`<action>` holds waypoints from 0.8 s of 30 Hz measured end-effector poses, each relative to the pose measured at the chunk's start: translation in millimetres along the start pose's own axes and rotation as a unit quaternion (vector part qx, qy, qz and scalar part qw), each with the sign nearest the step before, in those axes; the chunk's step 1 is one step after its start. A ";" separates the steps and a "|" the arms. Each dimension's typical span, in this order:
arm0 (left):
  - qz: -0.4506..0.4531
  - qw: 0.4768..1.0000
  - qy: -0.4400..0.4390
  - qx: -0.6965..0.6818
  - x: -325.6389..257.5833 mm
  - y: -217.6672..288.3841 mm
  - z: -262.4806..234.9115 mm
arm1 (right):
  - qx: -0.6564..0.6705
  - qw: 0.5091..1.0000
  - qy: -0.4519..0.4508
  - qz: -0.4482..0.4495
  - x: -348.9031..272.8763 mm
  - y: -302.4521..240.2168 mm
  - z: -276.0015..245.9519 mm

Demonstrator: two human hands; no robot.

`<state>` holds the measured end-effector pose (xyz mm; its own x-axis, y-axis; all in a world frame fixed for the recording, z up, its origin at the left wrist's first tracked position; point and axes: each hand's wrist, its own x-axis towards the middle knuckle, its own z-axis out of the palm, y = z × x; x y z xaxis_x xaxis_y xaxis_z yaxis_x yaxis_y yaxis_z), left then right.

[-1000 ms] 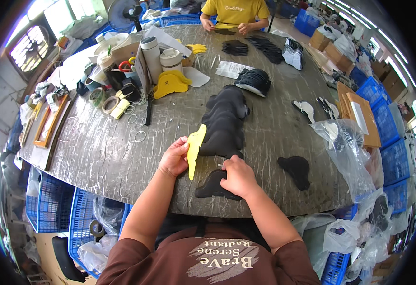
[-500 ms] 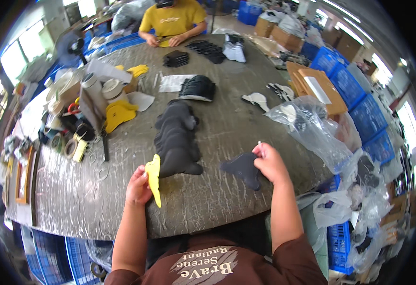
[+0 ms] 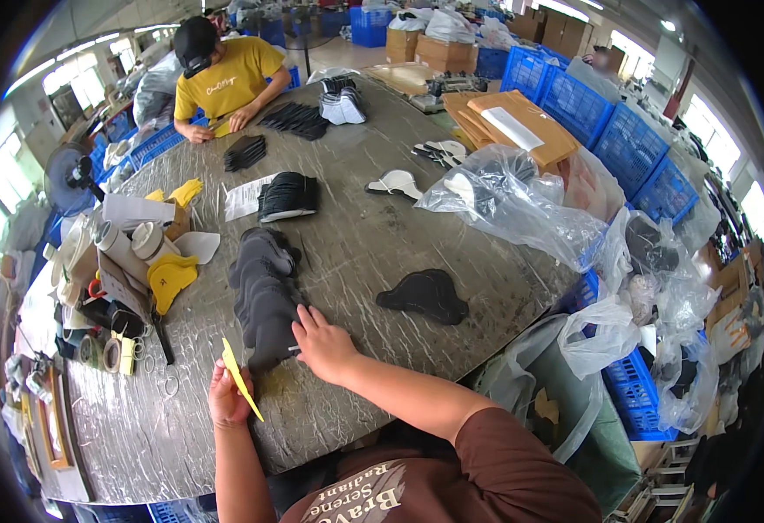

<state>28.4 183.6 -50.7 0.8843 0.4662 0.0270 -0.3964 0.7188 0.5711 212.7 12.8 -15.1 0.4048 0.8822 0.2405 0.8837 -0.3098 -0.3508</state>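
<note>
My left hand (image 3: 229, 397) grips a thin yellow cut-out template (image 3: 241, 381), held on edge above the near part of the table. My right hand (image 3: 323, 347) reaches across to the near end of a fanned-out row of dark grey cut pieces (image 3: 261, 301), its fingertips at the row's right edge. A slim pale stick like a pen (image 3: 294, 349) pokes out from under that hand; most of it is hidden. A single dark cut piece (image 3: 423, 296) lies flat to the right, apart from both hands.
Black stacked pieces (image 3: 288, 197) sit beyond the row. Tape rolls, tubs and a yellow shaped piece (image 3: 173, 281) crowd the left. Clear plastic bags (image 3: 508, 205) and brown card (image 3: 521, 126) lie on the right. A person in yellow (image 3: 229, 83) works at the far side.
My right hand has let go of the dark piece, leaving it on the table, and moved left to the grey row. The left hand still holds the yellow template. The view has turned right.
</note>
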 end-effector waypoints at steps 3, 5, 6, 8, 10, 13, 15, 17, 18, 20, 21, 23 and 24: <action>0.011 1.000 0.016 0.021 -1.8 0.2 2.0 | 0.025 0.999 -0.027 0.005 -7.6 -5.1 -9.6; 0.009 1.000 0.006 0.013 -0.9 2.0 2.0 | 0.029 0.999 0.010 -0.010 -10.4 -5.4 -10.4; 0.010 1.000 0.008 0.013 -0.7 2.2 2.5 | 0.042 0.999 -0.003 0.001 -11.1 -5.6 -14.5; 0.011 0.996 0.052 0.066 -0.8 1.4 3.8 | 0.058 0.998 -0.019 0.010 -13.2 -2.6 -16.1; 0.010 0.996 0.056 0.068 -0.5 0.3 5.0 | 0.111 0.993 -0.018 0.036 -15.6 2.7 -11.7; 0.017 0.996 0.058 0.067 -0.3 -0.2 4.6 | 0.119 0.992 -0.003 0.049 -13.8 0.7 -12.7; 0.009 1.000 0.014 0.022 0.7 -0.7 7.6 | 0.114 0.992 0.000 0.047 -10.9 -3.2 -14.7; 0.010 1.000 0.019 0.022 1.0 -0.8 7.9 | 0.105 0.990 0.003 0.092 -5.9 -7.6 -14.0; 0.014 0.999 0.017 0.028 0.7 -0.8 8.7 | 0.107 0.990 0.002 0.090 -4.6 -8.1 -14.0; 0.018 0.999 0.016 0.033 0.0 -0.7 8.2 | 0.108 0.990 0.013 0.085 -2.7 -7.3 -12.8; 0.019 0.999 0.017 0.033 -0.4 -0.8 8.3 | 0.109 0.990 0.013 0.083 -2.0 -6.5 -10.1; 0.018 0.999 0.023 0.044 0.4 -1.6 9.3 | 0.088 0.993 0.034 0.070 -0.3 -5.8 -6.9; 0.017 0.999 0.020 0.040 1.5 -2.0 8.6 | 0.089 0.993 0.034 0.069 0.4 -5.8 -5.8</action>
<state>32.6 178.4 -44.7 0.8598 0.5104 0.0162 -0.4032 0.6589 0.6350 209.1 12.8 -7.7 0.5388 0.8082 0.2378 0.7661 -0.3527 -0.5373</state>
